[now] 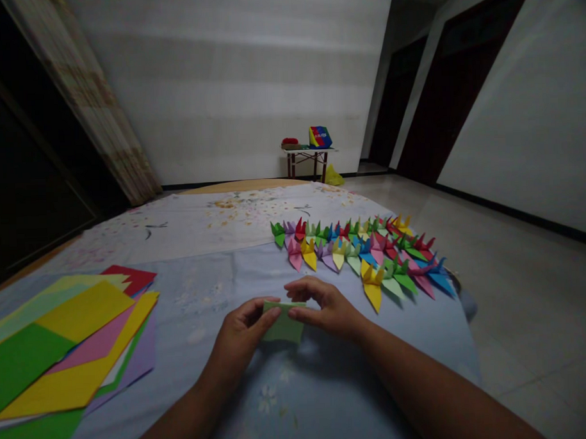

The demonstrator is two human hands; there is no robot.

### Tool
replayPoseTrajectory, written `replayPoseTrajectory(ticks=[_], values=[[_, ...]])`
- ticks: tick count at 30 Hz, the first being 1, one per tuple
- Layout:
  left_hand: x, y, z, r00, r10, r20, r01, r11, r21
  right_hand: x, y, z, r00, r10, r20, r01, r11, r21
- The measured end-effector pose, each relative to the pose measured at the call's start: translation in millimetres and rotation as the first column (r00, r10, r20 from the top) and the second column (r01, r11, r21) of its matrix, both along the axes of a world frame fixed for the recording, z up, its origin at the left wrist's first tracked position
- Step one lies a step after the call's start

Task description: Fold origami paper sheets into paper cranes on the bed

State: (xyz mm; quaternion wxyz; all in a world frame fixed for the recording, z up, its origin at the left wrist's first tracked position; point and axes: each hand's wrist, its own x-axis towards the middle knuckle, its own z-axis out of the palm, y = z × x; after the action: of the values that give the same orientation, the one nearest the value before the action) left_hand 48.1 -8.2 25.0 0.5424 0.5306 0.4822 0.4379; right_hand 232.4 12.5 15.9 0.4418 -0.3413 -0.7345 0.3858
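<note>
A light green sheet of paper (283, 332) is held between my two hands above the blue cloth, its top edge folded over. My left hand (248, 323) pinches the upper left part, thumb on the near side. On the right, my right hand (322, 305) has its thumb at the top right edge, with the fingers curled behind and above it. Beyond and to the right of my hands stand several folded paper cranes (372, 284) in many colours, set in rows.
Loose coloured paper sheets (68, 381) lie fanned out at the left. A floral tablecloth (192, 229) covers the far part of the table. Against the back wall, a small table (310, 151) bears a colourful bag (319, 137); a yellow plastic bag (334, 176) sits beside it on the floor.
</note>
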Motion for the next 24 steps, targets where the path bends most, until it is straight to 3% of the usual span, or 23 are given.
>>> replayPoseTrajectory(ticks=[10, 21, 24], values=[[-4, 2, -2.0, 0.999, 0.036, -0.003, -0.036, 0.996, 0.082, 4, -3, 3.1, 0.999, 0.003, -0.04, 0.0, 0.998, 0.062], [-6, 2, -1.0, 0.99, 0.085, -0.114, -0.052, 0.962, 0.266, 11, -2, 11.1, 0.998, -0.043, 0.037, 0.036, 0.984, 0.172], [-7, 1, 0.5, 0.983, 0.102, -0.152, -0.051, 0.949, 0.311, 11, -3, 11.0, 0.994, -0.088, 0.067, 0.068, 0.965, 0.253]])
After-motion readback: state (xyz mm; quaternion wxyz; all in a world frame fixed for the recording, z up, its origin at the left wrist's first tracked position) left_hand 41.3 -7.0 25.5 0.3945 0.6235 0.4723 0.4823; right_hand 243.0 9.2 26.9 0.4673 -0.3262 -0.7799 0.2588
